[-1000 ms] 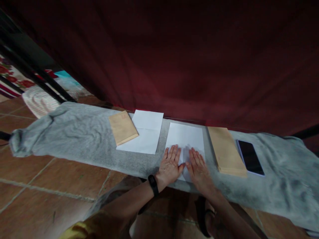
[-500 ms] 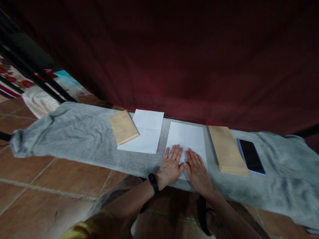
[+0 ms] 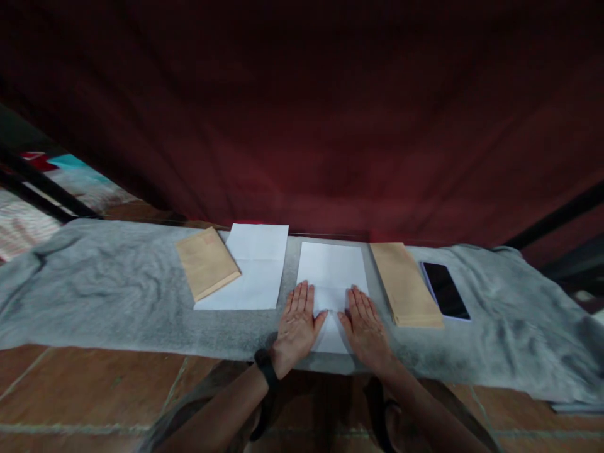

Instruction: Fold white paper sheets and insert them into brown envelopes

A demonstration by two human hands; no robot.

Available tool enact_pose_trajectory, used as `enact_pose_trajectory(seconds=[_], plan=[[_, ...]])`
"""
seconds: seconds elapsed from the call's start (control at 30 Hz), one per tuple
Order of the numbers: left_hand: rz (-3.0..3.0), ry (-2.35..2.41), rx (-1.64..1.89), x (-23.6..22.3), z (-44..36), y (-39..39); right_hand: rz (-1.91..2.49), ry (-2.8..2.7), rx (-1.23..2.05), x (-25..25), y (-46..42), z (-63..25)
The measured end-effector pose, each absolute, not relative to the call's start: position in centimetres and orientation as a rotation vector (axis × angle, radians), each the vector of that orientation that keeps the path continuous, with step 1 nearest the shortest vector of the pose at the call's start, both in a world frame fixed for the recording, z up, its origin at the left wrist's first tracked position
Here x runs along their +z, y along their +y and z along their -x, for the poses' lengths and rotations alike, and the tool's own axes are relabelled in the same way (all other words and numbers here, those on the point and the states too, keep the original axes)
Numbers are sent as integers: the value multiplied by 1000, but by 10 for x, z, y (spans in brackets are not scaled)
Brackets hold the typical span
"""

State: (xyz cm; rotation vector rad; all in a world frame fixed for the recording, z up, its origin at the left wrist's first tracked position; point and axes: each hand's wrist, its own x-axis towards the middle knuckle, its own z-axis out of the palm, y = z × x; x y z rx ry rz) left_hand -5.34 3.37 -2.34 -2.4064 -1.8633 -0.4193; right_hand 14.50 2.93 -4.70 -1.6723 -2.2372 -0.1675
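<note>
A white sheet of paper (image 3: 331, 270) lies on a grey cloth (image 3: 117, 296) that covers a low bench. My left hand (image 3: 296, 324) lies flat on the sheet's near left part, fingers stretched out, with a dark band on the wrist. My right hand (image 3: 363, 324) lies flat on the near right part, fingers also stretched. The two thumbs point toward each other over the paper's near edge. Neither hand holds anything.
Left of the sheet lies a creased white paper (image 3: 250, 274) with a small brown envelope (image 3: 206, 261) overlapping it. To the right are a long brown envelope (image 3: 406, 283) and a dark phone (image 3: 444, 290). A dark red curtain (image 3: 330, 126) hangs behind. Tiled floor (image 3: 94, 396) lies below.
My hands have slid apart sideways across the sheet, from nearly touching to a gap between them. The view has swung, so the bench now looks level.
</note>
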Motion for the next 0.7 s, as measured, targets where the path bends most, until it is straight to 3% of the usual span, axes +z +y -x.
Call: enact_pose_trajectory(seconds=[0.33,0.7], plan=[[2264,-1966,-407,-23,59,39,1744,-2093,-256,-49,34,-147],[2597,-1654,-401,-23,25,42,1468,-2302,-42,-36,39,-122]])
